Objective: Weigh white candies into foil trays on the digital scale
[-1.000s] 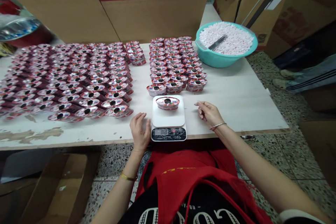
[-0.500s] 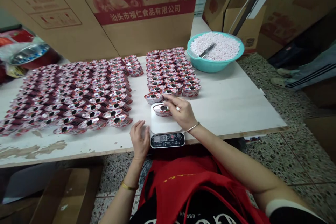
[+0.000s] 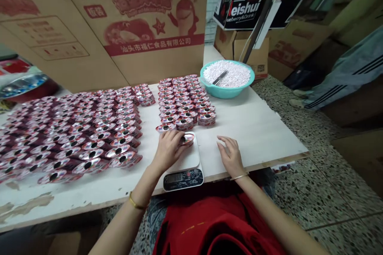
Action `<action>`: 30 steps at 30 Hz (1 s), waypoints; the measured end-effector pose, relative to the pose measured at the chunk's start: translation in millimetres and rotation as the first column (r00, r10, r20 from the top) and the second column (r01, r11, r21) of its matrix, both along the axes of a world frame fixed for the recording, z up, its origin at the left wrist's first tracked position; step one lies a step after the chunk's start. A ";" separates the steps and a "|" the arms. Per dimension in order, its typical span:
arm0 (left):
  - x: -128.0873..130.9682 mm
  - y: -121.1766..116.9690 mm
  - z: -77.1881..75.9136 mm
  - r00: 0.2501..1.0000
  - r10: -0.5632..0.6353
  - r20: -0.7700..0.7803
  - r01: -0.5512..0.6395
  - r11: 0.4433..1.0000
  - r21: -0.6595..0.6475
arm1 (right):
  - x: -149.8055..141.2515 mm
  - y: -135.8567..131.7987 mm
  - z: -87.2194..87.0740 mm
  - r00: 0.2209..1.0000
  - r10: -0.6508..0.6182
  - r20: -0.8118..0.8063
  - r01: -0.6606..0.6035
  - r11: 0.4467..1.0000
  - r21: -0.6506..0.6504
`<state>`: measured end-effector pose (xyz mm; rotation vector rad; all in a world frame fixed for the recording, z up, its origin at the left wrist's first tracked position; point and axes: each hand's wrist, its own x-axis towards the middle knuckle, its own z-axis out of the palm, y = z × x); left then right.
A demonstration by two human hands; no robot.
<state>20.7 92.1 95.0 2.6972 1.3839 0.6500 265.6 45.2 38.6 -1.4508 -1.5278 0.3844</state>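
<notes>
My left hand (image 3: 168, 150) reaches over a white kitchen scale (image 3: 185, 161) and has its fingers around a small red-and-silver oval packet (image 3: 188, 139) on the plate. A dark round opening shows in the packet's top; part of it is hidden by my fingers. The scale's display (image 3: 174, 178) is too faint to read. To the right of the scale, my right hand (image 3: 231, 157) hovers just over the tabletop, fingers loosely apart and holding nothing. Just behind the scale, a short block of similar packets (image 3: 185, 105) stands in rows.
A larger block of the same packets (image 3: 89, 135) fills the table's left side. At the back right, a turquoise basin (image 3: 226, 92) holds whitish pellets and a metal scoop-like tool (image 3: 220, 77). Large cartons (image 3: 134, 63) stand behind. A person's striped trouser leg (image 3: 338, 75) shows at right.
My right hand has left the packet on the scale and moved right, opening. My left hand has come from beside the scale onto that packet. The head view has tilted up and shifted right.
</notes>
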 end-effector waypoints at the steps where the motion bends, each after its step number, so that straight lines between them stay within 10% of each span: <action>1: 13.4 7.3 4.6 0.999 -0.032 -0.007 0.032 0.999 0.000 | 2.4 -4.9 -3.9 1.000 -0.018 -0.007 0.018 1.000 -0.007; 8: 105.5 49.5 -9.6 0.999 -0.024 0.037 0.023 0.999 0.024 | 3.0 -25.0 -21.2 0.994 -0.092 -0.057 0.092 0.996 -0.002; 13: 113.2 54.8 -12.5 0.997 0.045 0.059 -0.049 0.997 0.061 | 0.3 -28.0 -34.8 0.995 -0.096 -0.028 0.098 0.993 0.068; 17: 71.2 -11.3 12.9 0.967 0.024 0.254 -0.007 0.998 -0.070 | -0.6 -26.6 -38.6 0.997 -0.081 -0.004 0.081 0.992 0.101; 20: 22.0 -96.7 19.7 0.959 0.058 0.279 0.082 0.883 -0.463 | 1.5 -26.8 -39.4 0.997 -0.071 -0.030 0.074 0.989 0.124; 25: -25.1 -204.8 -30.6 0.982 0.169 0.088 -0.029 0.589 -0.808 | 11.0 -26.8 -41.9 0.987 -0.064 -0.151 0.078 0.993 0.093; 30: 9.7 -183.3 -102.6 0.985 0.166 -0.055 -0.129 0.478 -0.869 | 31.6 -17.4 -37.2 0.992 -0.093 -0.089 0.103 0.988 0.119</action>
